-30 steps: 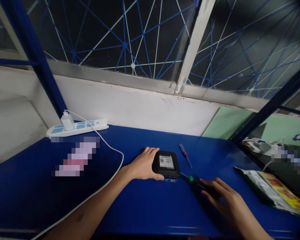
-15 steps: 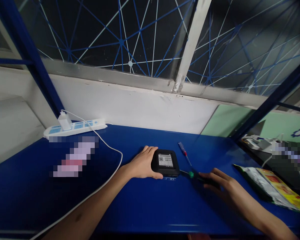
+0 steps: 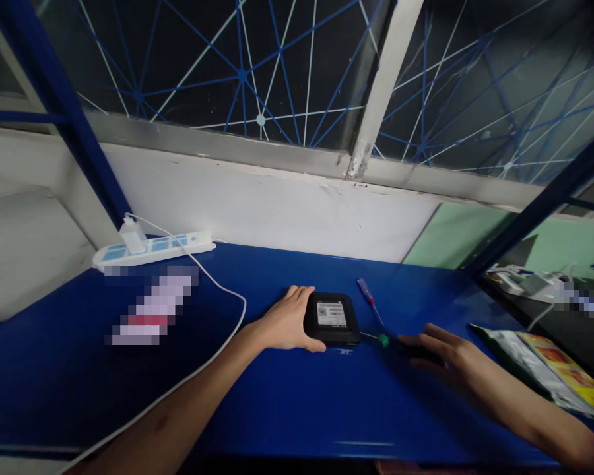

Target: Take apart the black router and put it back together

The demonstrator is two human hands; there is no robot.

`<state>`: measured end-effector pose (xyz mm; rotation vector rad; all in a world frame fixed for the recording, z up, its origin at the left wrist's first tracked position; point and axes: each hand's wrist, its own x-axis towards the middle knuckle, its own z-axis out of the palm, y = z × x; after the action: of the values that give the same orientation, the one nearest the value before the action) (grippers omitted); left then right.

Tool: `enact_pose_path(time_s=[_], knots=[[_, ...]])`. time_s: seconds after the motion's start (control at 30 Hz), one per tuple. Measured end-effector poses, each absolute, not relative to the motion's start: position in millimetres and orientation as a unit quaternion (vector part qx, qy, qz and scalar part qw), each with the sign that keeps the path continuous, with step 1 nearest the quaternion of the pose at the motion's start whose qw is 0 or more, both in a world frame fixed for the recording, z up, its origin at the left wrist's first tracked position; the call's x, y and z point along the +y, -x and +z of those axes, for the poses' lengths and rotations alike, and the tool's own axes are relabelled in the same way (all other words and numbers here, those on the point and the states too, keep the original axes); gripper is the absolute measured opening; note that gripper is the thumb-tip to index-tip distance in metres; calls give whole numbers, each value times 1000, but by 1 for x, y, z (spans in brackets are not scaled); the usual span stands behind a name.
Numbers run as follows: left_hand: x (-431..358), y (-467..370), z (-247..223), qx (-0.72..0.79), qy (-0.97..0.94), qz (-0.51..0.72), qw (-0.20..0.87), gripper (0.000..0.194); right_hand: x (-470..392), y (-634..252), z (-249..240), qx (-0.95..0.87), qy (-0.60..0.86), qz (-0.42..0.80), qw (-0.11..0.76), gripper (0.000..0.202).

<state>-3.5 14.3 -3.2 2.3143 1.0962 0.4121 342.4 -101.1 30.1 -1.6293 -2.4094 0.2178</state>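
Observation:
A square black box (image 3: 332, 318) with rounded corners and a white printed label lies label-up on the blue table. My left hand (image 3: 293, 321) grips its left side, thumb at the near edge and fingers at the far one. In my right hand (image 3: 440, 349) is a screwdriver (image 3: 384, 341) with a black and green handle, held almost level. Its thin metal tip meets the box's right side near the front corner; whether it is in a seam I cannot tell. A second screwdriver (image 3: 364, 290), with a clear purplish and red handle, lies behind it.
At the back left a white power strip (image 3: 178, 243) holds a plugged-in charger (image 3: 133, 236). Its white cable (image 3: 244, 307) runs across the table beside my left forearm. A blurred-out flat item (image 3: 153, 307) lies left. On the right lies a silver and yellow packet (image 3: 549, 363).
The whole view has shifted slightly, so things appear a little further right. Both hands keep their holds, and the screwdriver tip stays at the box's right side.

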Motion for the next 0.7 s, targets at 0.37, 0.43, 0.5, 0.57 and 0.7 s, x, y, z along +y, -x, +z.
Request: enact_pose_path(time_s=[0.37, 0.43, 0.5, 0.57, 0.7], knots=[[14, 2, 0, 407, -859, 146, 275, 122, -90, -348, 38, -841, 523, 99, 92, 36], [14, 1, 0, 405, -859, 145, 276, 121, -89, -348, 39, -844, 518, 99, 100, 35], [14, 1, -1, 405, -860, 144, 273, 121, -89, -345, 43, -845, 515, 95, 103, 34], [14, 1, -3, 405, -861, 145, 271, 119, -89, -340, 48, -844, 519, 91, 100, 35], [16, 2, -7, 401, -860, 161, 272, 119, -90, -336, 55, -847, 519, 84, 80, 36]])
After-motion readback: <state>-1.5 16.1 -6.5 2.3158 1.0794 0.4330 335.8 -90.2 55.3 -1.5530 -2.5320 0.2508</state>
